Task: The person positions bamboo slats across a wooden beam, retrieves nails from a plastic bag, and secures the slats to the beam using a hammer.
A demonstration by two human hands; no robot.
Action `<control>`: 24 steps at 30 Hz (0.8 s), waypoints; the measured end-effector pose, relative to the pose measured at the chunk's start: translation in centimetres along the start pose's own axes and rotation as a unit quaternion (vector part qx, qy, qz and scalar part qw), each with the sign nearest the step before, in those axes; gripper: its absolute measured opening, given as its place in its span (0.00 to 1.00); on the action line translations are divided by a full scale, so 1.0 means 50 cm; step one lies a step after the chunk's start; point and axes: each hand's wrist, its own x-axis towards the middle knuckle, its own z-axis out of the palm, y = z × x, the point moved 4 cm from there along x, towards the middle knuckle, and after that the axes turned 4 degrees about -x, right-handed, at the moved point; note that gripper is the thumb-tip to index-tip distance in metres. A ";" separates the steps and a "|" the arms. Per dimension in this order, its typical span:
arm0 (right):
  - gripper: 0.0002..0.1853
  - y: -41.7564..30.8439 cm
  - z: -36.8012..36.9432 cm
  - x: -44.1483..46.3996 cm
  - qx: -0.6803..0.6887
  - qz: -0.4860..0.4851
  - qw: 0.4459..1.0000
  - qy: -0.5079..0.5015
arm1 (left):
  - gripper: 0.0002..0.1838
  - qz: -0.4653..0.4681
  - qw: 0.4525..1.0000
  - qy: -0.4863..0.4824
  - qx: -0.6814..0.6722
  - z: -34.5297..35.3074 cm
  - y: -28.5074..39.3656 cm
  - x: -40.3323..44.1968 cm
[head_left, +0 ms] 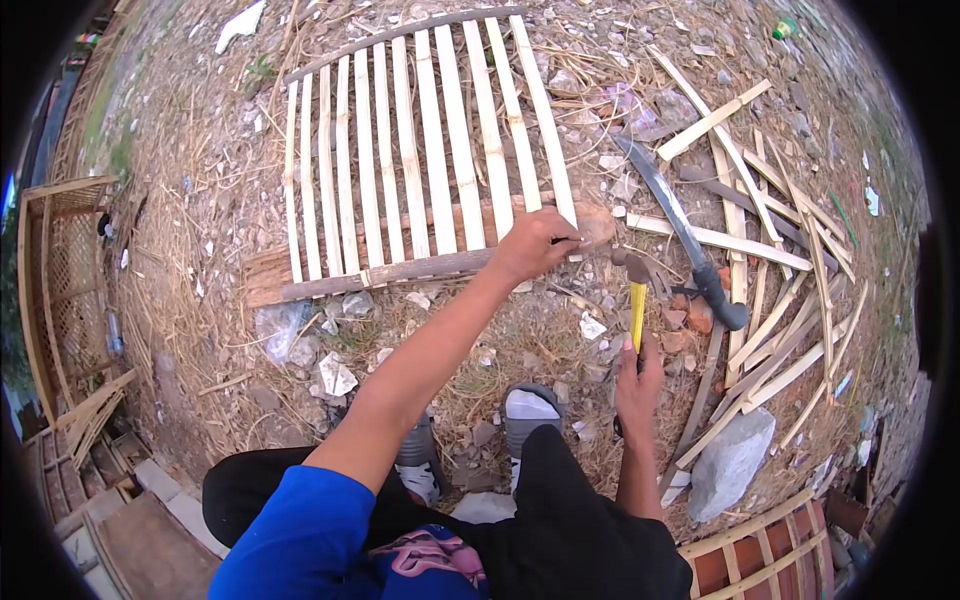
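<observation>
My right hand (pixel 640 385) grips the yellow handle of a hammer (pixel 637 290), its metal head pointing away from me. My left hand (pixel 537 246) is closed in a pinch over the near right corner of a slatted wooden frame (pixel 430 150). What sits between its fingertips is too small to name. Pale split strips run across the frame, from a curved stick (pixel 400 32) at the far side to a dark stick (pixel 400 268) at the near side. Beneath the near stick lies a rough log (pixel 268 277), partly hidden by the strips and my hand.
A machete (pixel 662 190) with a dark hooked handle (pixel 722 300) lies right of the hammer. Loose split strips (pixel 790 340) are piled beyond it, beside a grey stone block (pixel 733 462). Another lattice frame (pixel 68 290) stands at left. Stones and dry straw litter the ground.
</observation>
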 end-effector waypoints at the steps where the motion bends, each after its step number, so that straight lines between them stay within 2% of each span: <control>1: 0.15 -0.009 0.012 0.004 0.019 -0.048 0.998 0.027 | 0.06 0.001 1.000 0.001 -0.002 0.000 0.000 0.001; 4: 0.15 -0.051 0.016 0.012 0.003 -0.016 1.000 0.004 | 0.06 0.005 1.000 -0.002 -0.010 -0.004 0.003 0.002; 7: 0.15 -0.075 0.018 0.018 -0.035 -0.091 0.994 0.045 | 0.06 0.012 1.000 0.001 -0.010 -0.003 0.003 0.002; 10: 0.17 -0.078 0.023 0.018 -0.056 -0.129 0.990 0.028 | 0.06 0.030 1.000 -0.005 0.006 -0.007 0.005 0.006; 16: 0.17 -0.091 0.039 0.013 -0.082 -0.167 0.981 0.045 | 0.07 0.038 0.999 -0.009 0.003 -0.008 0.005 0.009; 19: 0.16 -0.100 0.036 0.012 -0.074 -0.130 0.988 0.025 | 0.07 0.019 1.000 -0.019 -0.003 -0.009 0.004 0.009; 24: 0.16 -0.093 0.043 0.022 -0.090 -0.141 0.985 0.033 | 0.08 0.023 1.000 -0.008 0.020 -0.010 0.005 0.007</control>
